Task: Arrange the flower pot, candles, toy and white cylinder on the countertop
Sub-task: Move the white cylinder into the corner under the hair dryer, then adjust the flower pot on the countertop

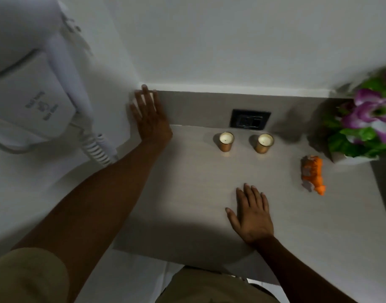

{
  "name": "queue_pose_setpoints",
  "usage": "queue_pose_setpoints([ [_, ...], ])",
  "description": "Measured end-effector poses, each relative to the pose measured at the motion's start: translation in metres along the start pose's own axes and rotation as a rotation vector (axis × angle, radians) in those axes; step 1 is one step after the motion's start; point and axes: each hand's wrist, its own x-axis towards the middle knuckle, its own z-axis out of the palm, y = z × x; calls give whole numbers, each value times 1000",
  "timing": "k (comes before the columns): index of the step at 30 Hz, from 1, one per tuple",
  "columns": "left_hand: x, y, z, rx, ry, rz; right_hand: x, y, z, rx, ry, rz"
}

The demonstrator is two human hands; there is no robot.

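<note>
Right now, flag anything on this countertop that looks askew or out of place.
The orange toy lies on its side near the flower pot, while both candles stand upright. No white cylinder is visible.

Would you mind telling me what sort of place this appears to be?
Probably a hotel bathroom or vanity area: a wall-mounted hair dryer with a coiled cord hangs on the left, and a wall socket sits above a small countertop dressed with candles.
</note>
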Motion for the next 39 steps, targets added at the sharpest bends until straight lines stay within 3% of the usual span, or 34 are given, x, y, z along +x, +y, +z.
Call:
queue_pose_setpoints([
  [4, -73, 52, -10, -247, -36, 174, -14, 18, -5, 12, 13, 80],
  [7, -164, 105, -14, -352, -231, 390, -35, 46, -7, 16, 56, 155],
  [10, -239, 144, -8, -359, -429, 592, -64, 73, -11, 11, 90, 237],
  [15, -278, 178, 7, -267, -597, 684, -105, 114, -16, -4, 116, 351],
  [19, -284, 175, 17, -254, -570, 693, -120, 126, -20, 59, 123, 331],
  [24, -284, 175, 19, -275, -525, 673, -111, 149, -37, 321, 230, 368],
  [30, -290, 172, 21, -285, -470, 663, -77, 185, -52, 587, 518, 694],
  [34, -289, 175, 24, -285, -445, 663, -28, 220, -78, 746, 573, 894],
  [39, -288, 177, 26, -295, -436, 655, 30, 251, -106, 888, 597, 968],
])
